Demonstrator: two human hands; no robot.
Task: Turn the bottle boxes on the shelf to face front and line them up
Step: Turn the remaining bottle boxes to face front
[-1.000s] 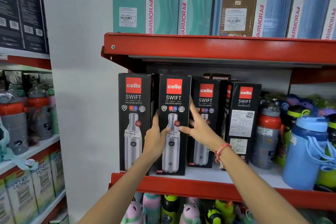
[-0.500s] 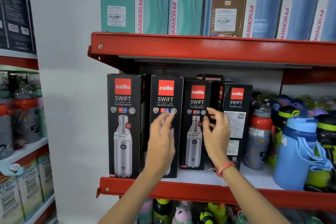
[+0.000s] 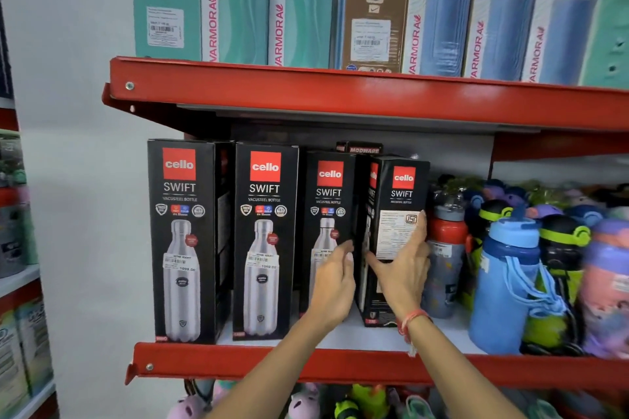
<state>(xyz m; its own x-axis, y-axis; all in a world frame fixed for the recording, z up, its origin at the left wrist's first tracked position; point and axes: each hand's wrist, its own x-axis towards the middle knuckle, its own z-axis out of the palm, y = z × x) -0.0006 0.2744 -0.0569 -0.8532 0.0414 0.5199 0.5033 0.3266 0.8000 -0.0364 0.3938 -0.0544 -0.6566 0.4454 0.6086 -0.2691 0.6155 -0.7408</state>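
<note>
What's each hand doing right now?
Left hand: open, fingers at the third Cello box, not gripping.
Right hand: gripping the turned fourth Cello box.

"cello SWIFT" on black boxes (image 3: 265, 238), "VARMORA" on upper boxes (image 3: 282, 7)

Red-edged shelf (image 3: 238, 366) — four black bottle boxes (image 3: 263, 241) (upright), assorted bottles (image 3: 503, 282) rightward
</note>
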